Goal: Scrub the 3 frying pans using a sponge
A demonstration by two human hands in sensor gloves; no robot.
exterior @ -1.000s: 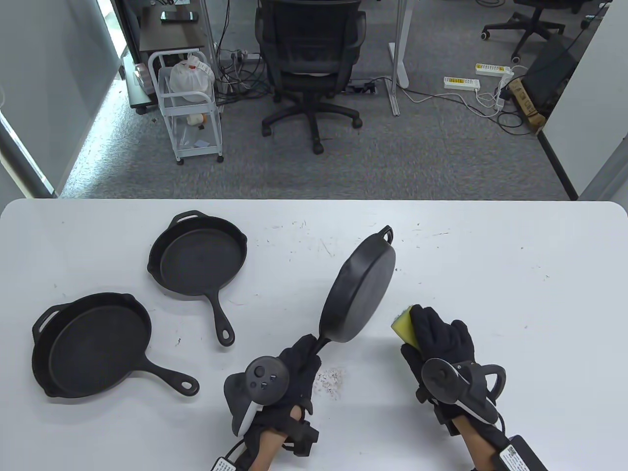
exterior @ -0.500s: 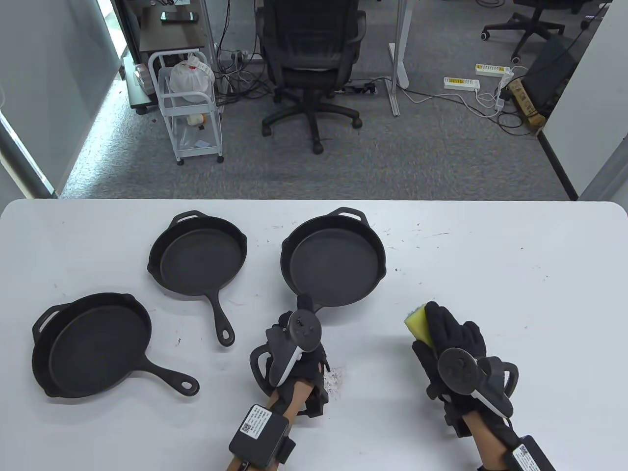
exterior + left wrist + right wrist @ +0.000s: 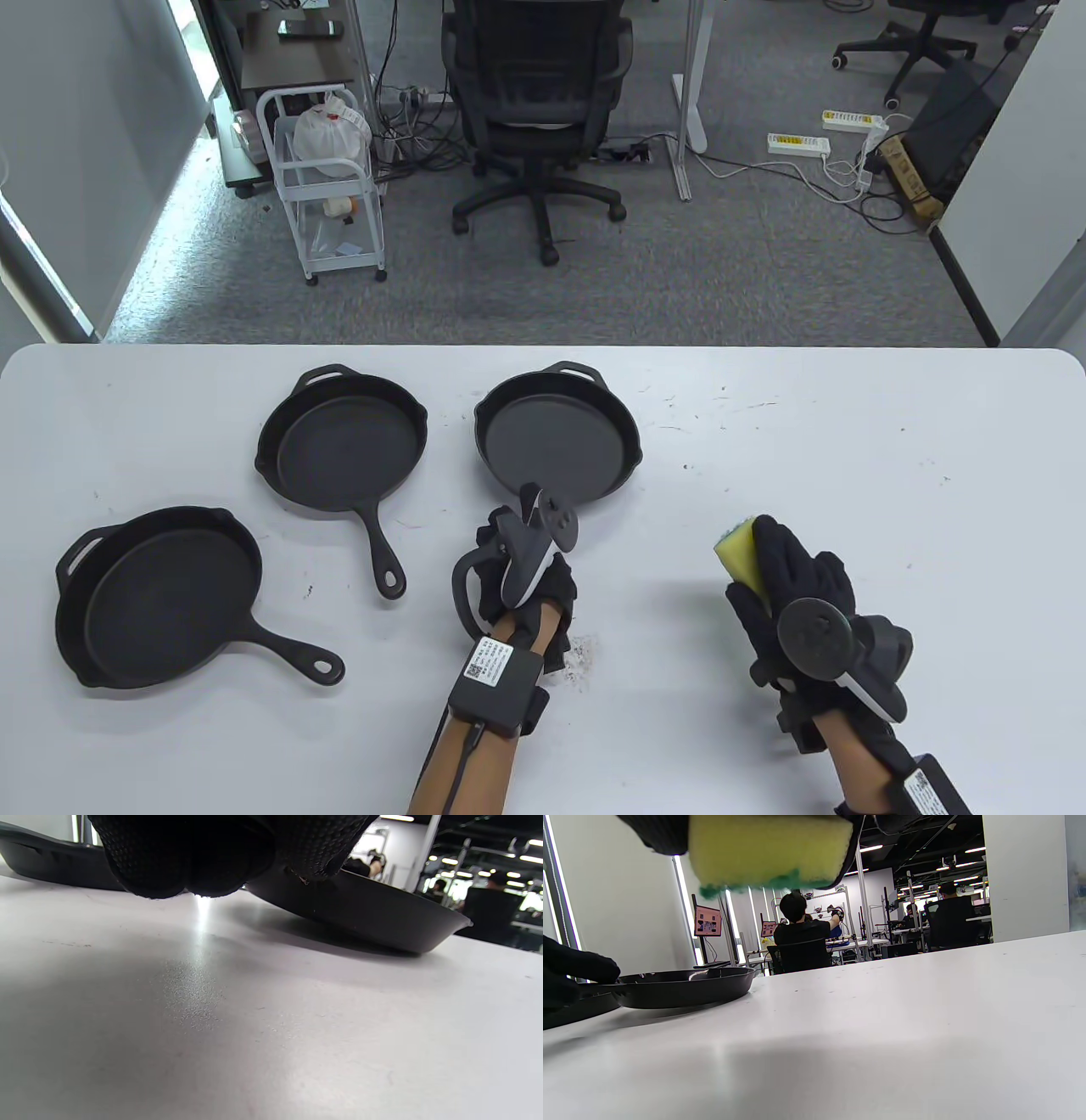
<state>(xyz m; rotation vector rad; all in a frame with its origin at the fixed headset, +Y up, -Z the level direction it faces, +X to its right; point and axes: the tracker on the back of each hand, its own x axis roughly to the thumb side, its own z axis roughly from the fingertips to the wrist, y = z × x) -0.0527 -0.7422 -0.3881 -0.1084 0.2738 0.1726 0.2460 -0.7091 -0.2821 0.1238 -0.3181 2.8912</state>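
White and wide, the table [image 3: 848, 475] fills the near half of my view, with grey carpet and an office chair [image 3: 536, 110] behind it. I see three black frying pans on it. The big pan [image 3: 157, 594] sits near the left edge, the middle pan [image 3: 348, 450] is just behind it, and the third pan [image 3: 556, 441] rests flat near the middle. My left hand [image 3: 522, 586] is at the handle of that third pan, and its fingers look curled round the handle, though the tracker hides much of them. My right hand [image 3: 785, 586] holds the yellow sponge [image 3: 740, 556] up off the table, well to the right of the pans, green side pointing away from me. Some dark crumbs [image 3: 581, 658] lie on the table by my left wrist. I cannot tell from here which pans are scrubbed clean. All three look dark and dull, so I think some scrubbing may still be left.
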